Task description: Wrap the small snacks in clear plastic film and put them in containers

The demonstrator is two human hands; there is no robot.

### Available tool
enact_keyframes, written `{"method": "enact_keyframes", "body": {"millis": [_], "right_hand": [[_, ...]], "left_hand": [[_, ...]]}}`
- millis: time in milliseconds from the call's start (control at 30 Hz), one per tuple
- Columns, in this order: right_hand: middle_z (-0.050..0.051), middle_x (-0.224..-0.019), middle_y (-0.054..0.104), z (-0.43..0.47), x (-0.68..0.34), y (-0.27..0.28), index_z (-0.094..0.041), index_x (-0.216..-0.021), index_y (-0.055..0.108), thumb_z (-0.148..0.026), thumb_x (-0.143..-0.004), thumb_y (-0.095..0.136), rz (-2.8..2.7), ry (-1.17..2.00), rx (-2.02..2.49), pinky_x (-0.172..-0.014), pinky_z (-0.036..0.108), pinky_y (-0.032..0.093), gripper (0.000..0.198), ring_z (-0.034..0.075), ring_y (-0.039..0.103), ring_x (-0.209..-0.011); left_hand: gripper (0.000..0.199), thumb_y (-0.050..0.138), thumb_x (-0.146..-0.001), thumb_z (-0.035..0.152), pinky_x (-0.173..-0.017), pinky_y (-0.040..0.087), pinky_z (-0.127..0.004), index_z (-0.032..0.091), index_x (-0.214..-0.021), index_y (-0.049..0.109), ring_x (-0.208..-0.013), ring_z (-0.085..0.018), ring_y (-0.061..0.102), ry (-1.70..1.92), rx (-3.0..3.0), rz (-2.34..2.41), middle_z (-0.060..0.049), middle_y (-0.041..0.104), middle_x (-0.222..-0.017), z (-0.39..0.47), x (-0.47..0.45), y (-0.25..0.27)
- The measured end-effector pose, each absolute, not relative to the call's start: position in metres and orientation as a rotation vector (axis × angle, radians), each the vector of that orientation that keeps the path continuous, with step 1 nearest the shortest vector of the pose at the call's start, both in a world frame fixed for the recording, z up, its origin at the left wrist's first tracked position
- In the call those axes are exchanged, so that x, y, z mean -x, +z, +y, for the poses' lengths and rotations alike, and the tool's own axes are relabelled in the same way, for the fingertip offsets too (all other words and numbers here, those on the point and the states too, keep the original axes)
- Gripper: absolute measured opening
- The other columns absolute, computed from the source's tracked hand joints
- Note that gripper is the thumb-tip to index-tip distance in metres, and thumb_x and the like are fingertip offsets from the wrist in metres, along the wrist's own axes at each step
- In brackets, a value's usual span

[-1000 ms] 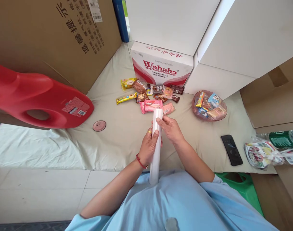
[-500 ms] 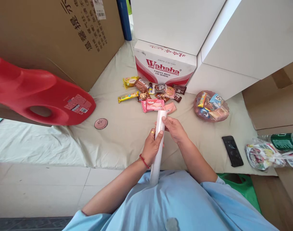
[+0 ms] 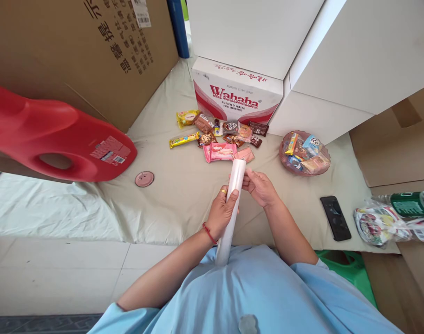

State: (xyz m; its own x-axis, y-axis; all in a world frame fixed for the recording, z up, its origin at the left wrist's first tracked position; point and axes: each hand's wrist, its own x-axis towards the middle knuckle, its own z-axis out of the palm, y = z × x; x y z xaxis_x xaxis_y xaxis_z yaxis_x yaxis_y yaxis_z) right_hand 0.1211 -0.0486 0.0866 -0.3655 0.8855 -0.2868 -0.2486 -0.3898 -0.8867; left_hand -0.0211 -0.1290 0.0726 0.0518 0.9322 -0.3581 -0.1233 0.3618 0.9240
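Note:
A roll of whitish plastic film (image 3: 229, 222) leans upright against the blue shirt, its top end tilted away from me. My left hand (image 3: 223, 211) is closed around the middle of the roll, thumb on top. Close to the roll's upper right edge is my right hand (image 3: 260, 187), thumb and forefinger pinched together. Whatever thin thing they may hold there is too faint to make out. Just beyond the roll's top lie a pink wafer packet (image 3: 220, 151), a smaller pink packet (image 3: 244, 155) and several other wrapped snacks (image 3: 203, 122).
A pink glass bowl (image 3: 286, 164) of snacks stands right, near a black phone (image 3: 335, 218) and a bagged bundle (image 3: 379, 226). Left are a round pinkish button-like disc (image 3: 144, 178) and a red jug (image 3: 82, 134). A Wahaha carton (image 3: 238, 90) and large boxes close off the back.
My right hand has shifted slightly right, its thumb leaving the face of the roll for the edge. The roll's top has tilted a little to the right; my left hand keeps its grip.

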Motion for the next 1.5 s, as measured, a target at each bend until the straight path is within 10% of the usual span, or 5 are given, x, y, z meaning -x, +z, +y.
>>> {"method": "enact_keyframes", "body": {"millis": [667, 833, 1100, 1500], "right_hand": [[0.008, -0.100, 0.080, -0.053, -0.124, 0.086, -0.022, -0.102, 0.075, -0.073, -0.080, 0.074, -1.074, 1.798, 1.003, -0.090, 0.039, 0.060, 0.056, 0.025, 0.075, -0.098], [0.003, -0.091, 0.077, -0.063, -0.110, 0.083, -0.021, -0.105, 0.069, -0.062, -0.079, 0.083, -1.260, 1.768, 1.132, -0.079, 0.034, 0.061, 0.050, 0.022, 0.073, -0.085], [0.009, -0.121, 0.077, -0.067, -0.125, 0.078, -0.021, -0.118, 0.072, -0.059, -0.081, 0.082, -1.183, 1.985, 0.887, -0.099, 0.038, 0.058, 0.054, 0.025, 0.072, -0.113], [0.004, -0.097, 0.076, -0.081, -0.099, 0.083, -0.023, -0.109, 0.071, -0.058, -0.081, 0.082, -1.204, 1.758, 1.116, -0.087, 0.036, 0.061, 0.046, 0.023, 0.072, -0.095]], "left_hand": [[0.053, 0.055, -0.091, 0.077, -0.052, 0.040, -0.025, 0.025, -0.096, 0.049, -0.052, -0.012, 0.049, 0.984, -0.869, 1.198, 0.006, 0.057, -0.063, -0.131, 0.020, 0.078], [0.071, 0.019, -0.097, 0.081, -0.054, 0.043, -0.031, 0.022, -0.077, 0.054, -0.055, -0.016, 0.053, 0.920, -0.900, 1.289, -0.002, 0.059, -0.062, -0.136, 0.026, 0.072], [0.071, 0.026, -0.096, 0.082, -0.052, 0.041, -0.030, 0.021, -0.079, 0.057, -0.053, -0.015, 0.051, 0.939, -0.823, 1.209, -0.002, 0.059, -0.062, -0.142, 0.025, 0.066], [0.066, 0.032, -0.095, 0.083, -0.066, 0.049, -0.035, 0.023, -0.088, 0.059, -0.069, -0.021, 0.060, 1.055, -0.939, 1.369, -0.003, 0.062, -0.071, -0.140, 0.027, 0.074]]}}
